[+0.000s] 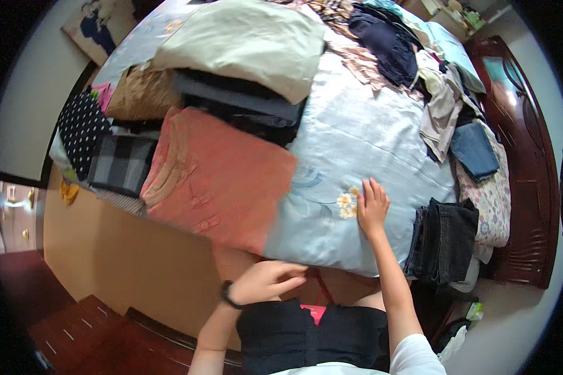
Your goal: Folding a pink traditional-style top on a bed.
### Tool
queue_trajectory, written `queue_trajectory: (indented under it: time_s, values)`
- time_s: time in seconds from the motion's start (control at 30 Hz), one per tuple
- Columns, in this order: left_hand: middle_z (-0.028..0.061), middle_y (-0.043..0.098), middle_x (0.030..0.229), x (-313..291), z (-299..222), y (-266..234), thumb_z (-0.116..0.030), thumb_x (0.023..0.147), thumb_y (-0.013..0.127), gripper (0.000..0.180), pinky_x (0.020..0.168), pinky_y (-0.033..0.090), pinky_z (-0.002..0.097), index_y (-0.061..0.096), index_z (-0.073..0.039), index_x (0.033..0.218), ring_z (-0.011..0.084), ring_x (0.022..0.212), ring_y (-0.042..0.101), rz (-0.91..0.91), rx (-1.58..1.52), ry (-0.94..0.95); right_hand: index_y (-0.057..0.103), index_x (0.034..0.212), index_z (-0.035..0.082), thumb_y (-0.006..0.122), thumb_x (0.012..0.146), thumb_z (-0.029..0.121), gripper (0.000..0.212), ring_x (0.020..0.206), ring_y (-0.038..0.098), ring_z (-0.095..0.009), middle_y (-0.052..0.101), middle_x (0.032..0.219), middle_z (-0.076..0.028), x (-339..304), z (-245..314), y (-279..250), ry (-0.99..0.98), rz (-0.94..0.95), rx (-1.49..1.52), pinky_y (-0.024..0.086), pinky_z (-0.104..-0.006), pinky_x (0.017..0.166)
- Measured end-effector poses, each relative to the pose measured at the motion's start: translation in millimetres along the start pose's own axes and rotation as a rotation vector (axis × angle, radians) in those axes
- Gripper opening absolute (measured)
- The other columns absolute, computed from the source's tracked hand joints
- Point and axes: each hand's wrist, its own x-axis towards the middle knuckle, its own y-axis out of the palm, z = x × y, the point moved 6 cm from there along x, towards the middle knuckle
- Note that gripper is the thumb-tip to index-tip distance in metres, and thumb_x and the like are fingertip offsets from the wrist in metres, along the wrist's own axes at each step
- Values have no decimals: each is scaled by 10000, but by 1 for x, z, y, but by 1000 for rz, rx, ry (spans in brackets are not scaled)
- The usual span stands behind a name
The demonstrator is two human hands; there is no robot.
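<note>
My right hand [373, 205] lies flat on the light blue bedsheet [350, 144], fingers stretched out beside a printed yellow-and-white flower. My left hand [270, 280], with a dark band on its wrist, hovers over my lap by the bed's front edge. Its thumb stands apart from the fingers and nothing shows in it. Just beyond that hand a coral top [222, 178] is spread out, its lower edge reaching the front of the bed. Black folded jeans [444, 240] rest at the near right, apart from my right hand.
Behind the coral top rises a stack of dark folded clothes [244, 103] under a pale green garment [244, 47]. Brown cloth [142, 94] and a polka-dot garment [81, 134] lie left. Loose clothes [388, 47] heap up far right, near folded blue jeans [475, 150] and a dark wooden headboard [522, 169].
</note>
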Motion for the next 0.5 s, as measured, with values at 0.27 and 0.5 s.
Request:
queue_trajectory:
  time_s: [0.27,0.5]
  values:
    - [207,190,1491,192,32,48,-404,849,539,635,1097,110,567,363,-125,1391,336,1397,146,-386,1119,-35,393,1378,184,459,885,368,530,1377,209,-306,291,1473,-83,48,-90,33,131,39,-60,155,-478,1115]
    - [192,201,1496,207,54,45,-455,811,521,696,1111,62,550,349,-127,1400,322,1406,134,-379,1149,-27,302,1438,232,443,869,542,663,1403,70,-362,90,1536,-134,182,-78,70,189,75,-44,53,-489,1128]
